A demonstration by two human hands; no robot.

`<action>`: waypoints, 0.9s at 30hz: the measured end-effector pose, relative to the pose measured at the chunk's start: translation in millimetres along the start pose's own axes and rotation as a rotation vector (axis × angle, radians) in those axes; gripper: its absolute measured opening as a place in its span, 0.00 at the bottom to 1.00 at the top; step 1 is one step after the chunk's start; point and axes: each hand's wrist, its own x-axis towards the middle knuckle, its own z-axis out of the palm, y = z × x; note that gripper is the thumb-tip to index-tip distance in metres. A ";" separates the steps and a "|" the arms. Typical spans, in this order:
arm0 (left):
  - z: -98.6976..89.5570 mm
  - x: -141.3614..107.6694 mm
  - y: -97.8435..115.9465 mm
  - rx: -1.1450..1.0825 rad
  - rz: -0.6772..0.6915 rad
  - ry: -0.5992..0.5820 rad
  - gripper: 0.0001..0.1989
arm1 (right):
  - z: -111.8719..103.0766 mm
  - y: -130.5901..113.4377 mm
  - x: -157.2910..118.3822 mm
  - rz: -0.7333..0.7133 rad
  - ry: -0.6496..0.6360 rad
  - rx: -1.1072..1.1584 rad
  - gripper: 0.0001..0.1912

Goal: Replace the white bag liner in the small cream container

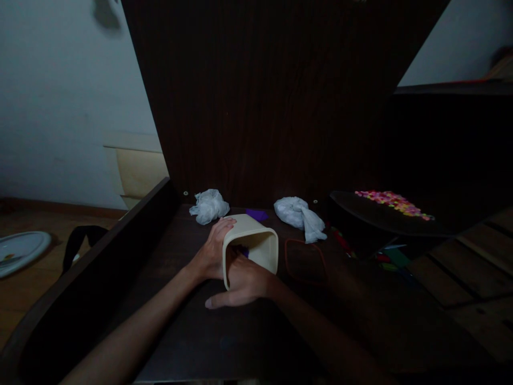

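Observation:
A cream plastic container [274,247] lies tipped on the dark wooden surface, its rounded-square mouth facing me. My left hand [214,248] grips it from the left side, fingers over its top. Into the mouth reaches my right hand [246,279], its thumb stretched out to the left beyond the rim. The right fingers are hidden inside, so their grip does not show. Beside them in the container is something small and purple [242,249], too dark to name. A flat purple piece [257,214] lies just behind the container.
A crumpled white plastic bag [209,206] lies at back left, a knotted one [300,215] at back right. A thin brown rounded-square ring [286,262] rests right of the container. Further right, a dark object [340,206] bears pink and yellow beads [395,202]. A raised edge [100,267] bounds the left.

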 end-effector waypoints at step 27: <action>-5.0 4.6 1.6 -0.028 -0.062 -0.069 0.61 | -9.3 -16.3 -22.4 0.257 -0.073 -0.298 0.59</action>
